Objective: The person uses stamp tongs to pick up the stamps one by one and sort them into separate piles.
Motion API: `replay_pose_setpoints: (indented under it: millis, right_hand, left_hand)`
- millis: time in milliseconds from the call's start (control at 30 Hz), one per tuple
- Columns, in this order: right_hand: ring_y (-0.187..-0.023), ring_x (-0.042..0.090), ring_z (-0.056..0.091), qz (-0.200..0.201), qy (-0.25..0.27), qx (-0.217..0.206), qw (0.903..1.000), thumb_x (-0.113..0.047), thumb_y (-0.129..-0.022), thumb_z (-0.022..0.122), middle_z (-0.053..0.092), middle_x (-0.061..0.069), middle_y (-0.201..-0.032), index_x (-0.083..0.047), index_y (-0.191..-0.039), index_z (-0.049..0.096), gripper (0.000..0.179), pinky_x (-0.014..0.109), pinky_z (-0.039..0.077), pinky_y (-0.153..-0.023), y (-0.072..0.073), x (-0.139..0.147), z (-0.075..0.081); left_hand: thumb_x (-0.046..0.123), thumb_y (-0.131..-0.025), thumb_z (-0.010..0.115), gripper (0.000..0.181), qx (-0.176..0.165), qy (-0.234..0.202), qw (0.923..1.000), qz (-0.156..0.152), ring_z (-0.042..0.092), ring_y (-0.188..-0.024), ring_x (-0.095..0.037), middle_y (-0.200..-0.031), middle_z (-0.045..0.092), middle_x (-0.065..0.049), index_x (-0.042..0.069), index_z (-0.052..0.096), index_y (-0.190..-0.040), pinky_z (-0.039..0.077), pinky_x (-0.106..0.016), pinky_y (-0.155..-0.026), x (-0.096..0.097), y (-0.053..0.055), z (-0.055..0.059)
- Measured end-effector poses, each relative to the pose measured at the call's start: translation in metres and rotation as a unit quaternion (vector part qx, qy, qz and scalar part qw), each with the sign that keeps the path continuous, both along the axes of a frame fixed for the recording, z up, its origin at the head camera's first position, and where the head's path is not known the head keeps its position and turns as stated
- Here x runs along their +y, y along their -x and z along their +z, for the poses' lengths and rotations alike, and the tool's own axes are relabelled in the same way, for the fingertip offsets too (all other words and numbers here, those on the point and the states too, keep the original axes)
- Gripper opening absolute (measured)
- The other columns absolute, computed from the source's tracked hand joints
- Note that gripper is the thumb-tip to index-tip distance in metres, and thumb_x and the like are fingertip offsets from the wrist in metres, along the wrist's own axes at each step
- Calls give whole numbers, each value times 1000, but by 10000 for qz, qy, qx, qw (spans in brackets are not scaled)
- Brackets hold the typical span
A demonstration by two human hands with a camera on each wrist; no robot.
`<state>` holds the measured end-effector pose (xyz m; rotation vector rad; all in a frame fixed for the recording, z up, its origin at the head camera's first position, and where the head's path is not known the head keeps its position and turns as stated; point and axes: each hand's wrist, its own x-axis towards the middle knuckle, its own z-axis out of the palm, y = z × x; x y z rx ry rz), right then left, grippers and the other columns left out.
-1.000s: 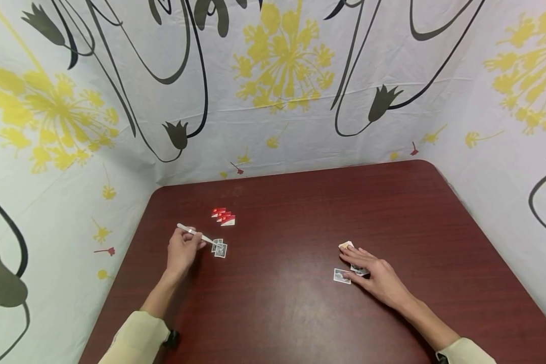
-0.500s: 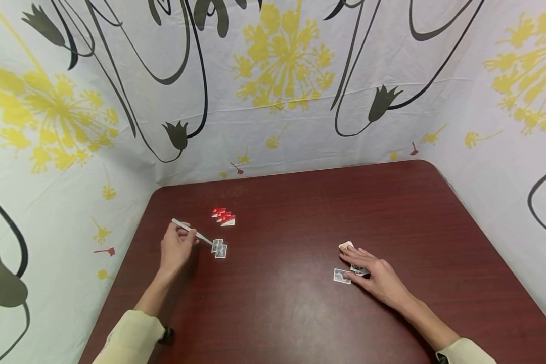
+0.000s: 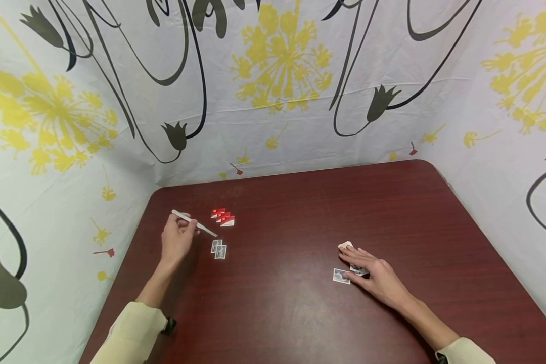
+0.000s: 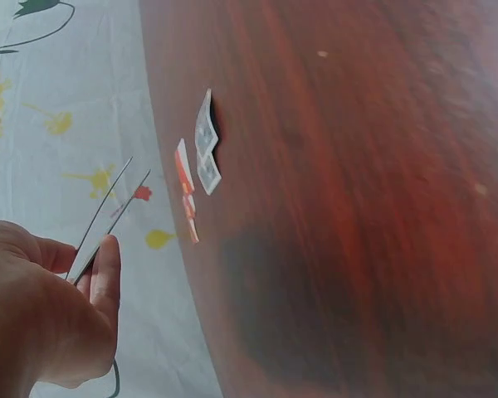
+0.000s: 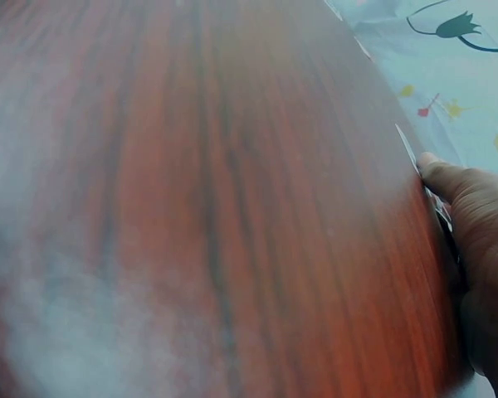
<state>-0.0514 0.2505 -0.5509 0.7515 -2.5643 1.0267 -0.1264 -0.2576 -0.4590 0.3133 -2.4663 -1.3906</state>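
My left hand (image 3: 176, 245) pinches white tweezers (image 3: 205, 228) between thumb and fingers. Their tips hover just past two overlapping grey stamps (image 3: 220, 252) with white borders. The left wrist view shows the two arms of the tweezers (image 4: 86, 264) spread, with nothing between them. Several red-and-white stamps (image 3: 227, 221) lie overlapped a little farther back. At the right, my right hand (image 3: 384, 280) rests palm down with straight fingers. Its thumb touches a grey stamp (image 3: 338, 275), and its fingertips lie on a yellowish stamp (image 3: 345, 244). Another grey stamp (image 3: 357, 270) is partly hidden beneath it.
The dark red-brown table (image 3: 282, 283) has rounded far corners. A white cloth (image 3: 273, 141) with yellow and grey flower prints hangs close behind its far edge and along both sides.
My left hand has drawn back from the grey stamps, the tweezers' tips lifting off them and shifting away toward the red stamps. The front grey stamp stays put. My right hand has not moved.
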Motion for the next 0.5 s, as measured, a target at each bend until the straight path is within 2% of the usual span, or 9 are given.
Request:
replay_pose_setpoints:
  millis: [100,167,267,433,500]
  right_hand:
    - [-135,41,59,15,20,-11,10000,-19,-87,90,66,10,-143,-8,-132,75,49,11,28,-124,1,0,-1]
    - [-135,41,59,21,28,-20,10000,-19,-87,90,66,10,-143,-8,-132,75,49,11,27,-124,1,-1,-1]
    - [-135,41,59,34,35,-11,10000,-19,-87,90,67,11,-142,-8,-132,75,48,10,27,-123,1,-1,-1]
    - [-135,40,59,72,50,34,10000,-18,-87,90,67,11,-142,-7,-132,75,49,15,30,-125,1,-1,-1]
    - [-135,40,59,92,64,46,9999,-18,-87,90,67,11,-142,-6,-132,75,49,17,31,-125,2,-1,0]
  left_hand:
    - [5,-103,68,25,43,-231,9997,-26,75,-76,-13,-101,71,-22,-4,58,-123,69,-39,-78,5,5,2]
    - [5,-102,68,25,72,-334,9994,-65,76,-78,-16,-102,71,-23,-4,58,-124,69,-42,-79,9,8,2]
    - [5,-102,68,27,66,-507,9986,-143,77,-81,-20,-104,71,-25,-6,58,-125,69,-38,-79,16,13,4]
    - [5,-103,67,30,87,-1006,9943,-353,74,-77,-11,-104,69,-25,-9,56,-128,68,-26,-75,31,20,6]
    - [3,-103,66,30,94,-1204,9918,-413,73,-74,-8,-102,69,-24,-9,55,-128,68,-25,-74,38,22,6]
